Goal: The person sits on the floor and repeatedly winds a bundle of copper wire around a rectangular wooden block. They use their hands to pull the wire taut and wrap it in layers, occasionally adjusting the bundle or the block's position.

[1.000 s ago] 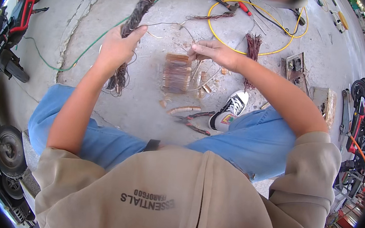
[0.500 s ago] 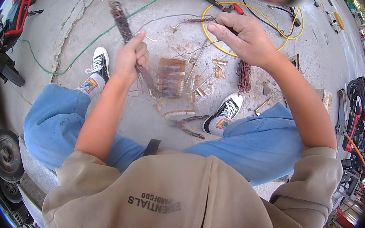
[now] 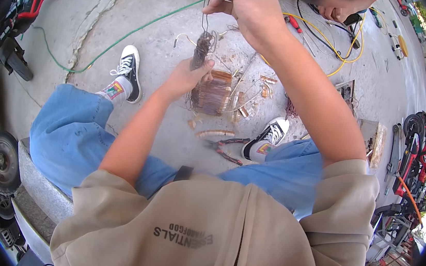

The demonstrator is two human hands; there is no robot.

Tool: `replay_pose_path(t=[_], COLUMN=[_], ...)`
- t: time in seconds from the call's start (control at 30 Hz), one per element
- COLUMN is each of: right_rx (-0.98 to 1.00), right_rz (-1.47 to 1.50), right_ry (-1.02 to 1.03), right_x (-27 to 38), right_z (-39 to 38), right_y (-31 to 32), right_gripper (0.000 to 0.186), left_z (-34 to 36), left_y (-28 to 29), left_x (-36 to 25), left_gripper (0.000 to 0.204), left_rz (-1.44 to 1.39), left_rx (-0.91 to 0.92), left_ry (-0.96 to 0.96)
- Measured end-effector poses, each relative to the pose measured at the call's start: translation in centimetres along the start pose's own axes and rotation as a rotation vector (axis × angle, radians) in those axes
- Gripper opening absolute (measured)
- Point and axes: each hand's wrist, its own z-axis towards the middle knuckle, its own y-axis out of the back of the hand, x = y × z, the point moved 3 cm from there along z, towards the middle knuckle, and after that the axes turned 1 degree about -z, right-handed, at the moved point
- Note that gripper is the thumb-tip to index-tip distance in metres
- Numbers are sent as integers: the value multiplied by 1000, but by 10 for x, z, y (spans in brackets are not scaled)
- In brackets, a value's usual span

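My left hand (image 3: 190,77) is closed around a bundle of thin dark wire (image 3: 201,54), held roughly upright above the floor. A thin strand of wire (image 3: 205,20) runs up from the bundle's top to my right hand (image 3: 252,4), whose fingers are closed on it at the upper edge of the view. Just beyond my left hand, a flat block of brown-red wire winding (image 3: 216,94) lies on the concrete. Wire ends hang below my left hand over the winding's left side. Another reddish wire bundle (image 3: 291,107) is mostly hidden behind my right forearm.
Red-handled pliers (image 3: 229,148) lie beside my right shoe (image 3: 271,134). Brown strips and scraps (image 3: 267,87) litter the floor. A green hose (image 3: 121,43), yellow cable (image 3: 353,54) and red-handled screwdriver (image 3: 293,23) lie farther off. Another person's hand (image 3: 342,11) is at the top right.
My left hand has moved right, and its wire bundle has turned from leaning left to nearly upright. My right hand has moved up and left, with the strand now rising from the bundle.
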Motion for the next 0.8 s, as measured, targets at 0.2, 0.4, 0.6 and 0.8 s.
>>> replay_pose_path(t=[0.2, 0.4, 0.6, 0.8], right_rx=[-278, -54, -123, -76], right_rz=[452, 335, 309, 85], right_ry=[-29, -548, -689, -477], right_x=[-40, -146, -223, -174], right_z=[26, -57, -102, -57], right_y=[49, 14, 37, 56], right_gripper=[29, 22, 18, 22], left_z=[-2, 1, -1, -3], left_y=[19, 64, 58, 59], left_x=[9, 49, 51, 27], left_gripper=[47, 35, 33, 16], left_rz=[-434, -1238, -1469, -620], left_rx=[-118, -555, -378, -411], left_ry=[-2, 38, 140, 106])
